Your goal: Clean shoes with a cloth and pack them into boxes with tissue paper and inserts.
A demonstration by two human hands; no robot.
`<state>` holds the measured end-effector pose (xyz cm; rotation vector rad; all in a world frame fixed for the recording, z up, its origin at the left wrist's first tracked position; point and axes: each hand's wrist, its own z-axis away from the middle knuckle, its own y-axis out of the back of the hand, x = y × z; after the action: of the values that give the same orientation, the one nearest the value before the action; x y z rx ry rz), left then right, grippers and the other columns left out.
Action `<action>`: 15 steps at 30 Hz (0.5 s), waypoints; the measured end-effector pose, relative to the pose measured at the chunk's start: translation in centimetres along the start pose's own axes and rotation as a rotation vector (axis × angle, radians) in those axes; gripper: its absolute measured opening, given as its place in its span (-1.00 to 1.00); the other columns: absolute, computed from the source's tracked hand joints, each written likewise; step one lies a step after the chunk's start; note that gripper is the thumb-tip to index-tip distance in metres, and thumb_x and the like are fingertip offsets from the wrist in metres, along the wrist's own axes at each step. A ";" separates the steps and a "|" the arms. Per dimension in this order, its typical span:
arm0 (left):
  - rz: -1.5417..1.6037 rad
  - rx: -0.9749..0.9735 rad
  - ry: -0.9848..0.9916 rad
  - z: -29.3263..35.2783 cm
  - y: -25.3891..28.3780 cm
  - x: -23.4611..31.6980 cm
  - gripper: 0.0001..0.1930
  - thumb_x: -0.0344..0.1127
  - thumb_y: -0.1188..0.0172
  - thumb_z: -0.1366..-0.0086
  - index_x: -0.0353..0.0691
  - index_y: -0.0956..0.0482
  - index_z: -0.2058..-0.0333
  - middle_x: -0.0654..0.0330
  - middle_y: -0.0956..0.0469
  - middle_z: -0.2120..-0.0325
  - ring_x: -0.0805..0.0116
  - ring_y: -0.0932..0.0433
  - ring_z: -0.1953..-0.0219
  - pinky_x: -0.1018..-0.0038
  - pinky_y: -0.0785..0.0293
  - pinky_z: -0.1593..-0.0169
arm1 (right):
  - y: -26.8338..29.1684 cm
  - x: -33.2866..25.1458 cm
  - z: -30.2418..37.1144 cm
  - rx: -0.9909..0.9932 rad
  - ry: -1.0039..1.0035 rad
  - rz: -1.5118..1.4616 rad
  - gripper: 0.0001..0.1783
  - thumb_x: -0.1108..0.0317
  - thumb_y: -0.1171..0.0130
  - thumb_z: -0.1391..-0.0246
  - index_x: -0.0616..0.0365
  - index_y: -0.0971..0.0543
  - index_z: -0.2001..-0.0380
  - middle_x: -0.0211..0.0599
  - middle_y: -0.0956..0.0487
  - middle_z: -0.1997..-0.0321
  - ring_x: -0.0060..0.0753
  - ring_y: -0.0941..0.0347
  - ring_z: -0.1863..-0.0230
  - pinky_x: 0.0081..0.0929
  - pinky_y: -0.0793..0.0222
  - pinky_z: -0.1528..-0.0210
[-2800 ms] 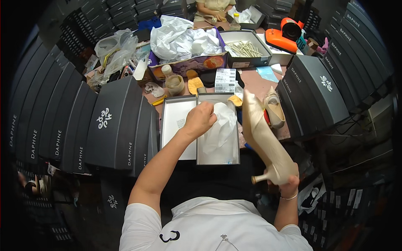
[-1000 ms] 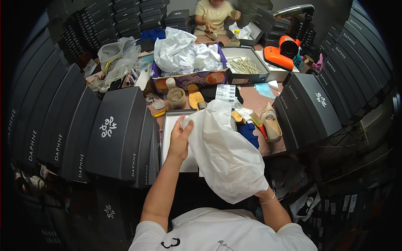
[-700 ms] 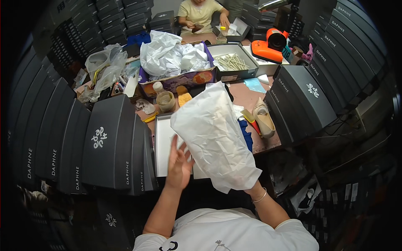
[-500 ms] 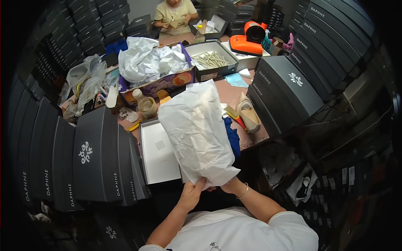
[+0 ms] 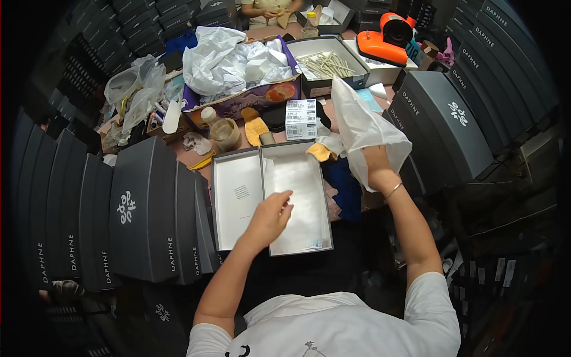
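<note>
Over the open shoebox point(image 5: 296, 208), my left hand point(image 5: 270, 217) hovers with loosely bent fingers, holding nothing. White tissue lines the box's tray, and its pale lid point(image 5: 235, 205) lies open on the left, joined side by side with it. My right hand point(image 5: 377, 163) is pushed into the mouth of a white cloth-like bag point(image 5: 364, 122), lifted to the right of the box. The bag hides its fingers, and what is inside cannot be seen. A tan cloth piece point(image 5: 322, 153) and a dark blue cloth point(image 5: 344, 187) lie beside the box.
Dark shoeboxes are stacked on the left point(image 5: 146, 208) and right point(image 5: 446, 119). Behind are a purple carton point(image 5: 238, 104) of crumpled paper, a box of pale sticks point(image 5: 327, 65), an orange device point(image 5: 380, 47), a glue jar point(image 5: 225, 134) and label sheets point(image 5: 301, 119). A person point(image 5: 272, 11) works across the table.
The bag has moved from over the box to the right, with my right hand now inside it. My left hand has let go of it and sits above the uncovered box.
</note>
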<state>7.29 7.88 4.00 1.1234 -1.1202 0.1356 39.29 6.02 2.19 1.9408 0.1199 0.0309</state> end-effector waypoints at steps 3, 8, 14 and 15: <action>-0.664 0.202 -0.170 -4.5 -0.3 -2.9 -0.60 -0.34 -0.26 -0.18 -0.35 -0.48 0.03 -0.06 -0.48 0.10 0.04 -0.41 -0.05 0.17 -0.30 -0.14 | -2.7 0.0 -0.7 -0.134 -0.109 0.132 -0.65 0.39 -0.17 0.03 0.21 -0.49 0.11 -0.05 -0.44 -0.08 0.05 -0.38 -0.06 0.01 -0.13 -0.22; -0.853 0.130 0.016 -9.2 2.4 -6.9 -0.80 -0.32 -0.29 -0.11 -0.27 -0.57 0.30 0.04 -0.48 0.22 0.12 -0.38 -0.04 0.12 -0.25 -0.05 | 3.2 -5.6 1.1 -0.011 -0.095 -0.319 -0.62 0.42 -0.20 0.00 0.24 -0.48 0.06 -0.06 -0.50 0.03 -0.07 -0.49 0.07 -0.16 -0.36 -0.02; -0.811 -0.053 -0.007 -10.6 2.5 -6.1 -0.83 -0.34 -0.30 -0.08 -0.23 -0.64 0.33 0.11 -0.49 0.21 0.17 -0.37 -0.01 0.13 -0.22 -0.04 | 3.5 -12.7 4.4 -0.233 -0.043 -0.885 -0.54 0.36 -0.24 -0.06 0.30 -0.45 -0.02 -0.01 -0.55 0.23 -0.14 -0.55 0.33 -0.33 -0.47 0.23; -0.914 -0.050 -0.008 -10.4 2.2 -5.6 -0.82 -0.34 -0.30 -0.07 -0.22 -0.65 0.32 0.12 -0.49 0.21 0.17 -0.37 -0.02 0.12 -0.21 -0.04 | 2.6 -14.0 3.8 -0.208 0.013 -0.892 -0.51 0.37 -0.26 -0.06 0.32 -0.44 -0.05 0.00 -0.55 0.21 -0.18 -0.56 0.33 -0.35 -0.47 0.23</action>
<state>9.95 19.26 1.27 1.4845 -0.5255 -0.6053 25.89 0.17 3.69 1.5364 0.9360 -0.5126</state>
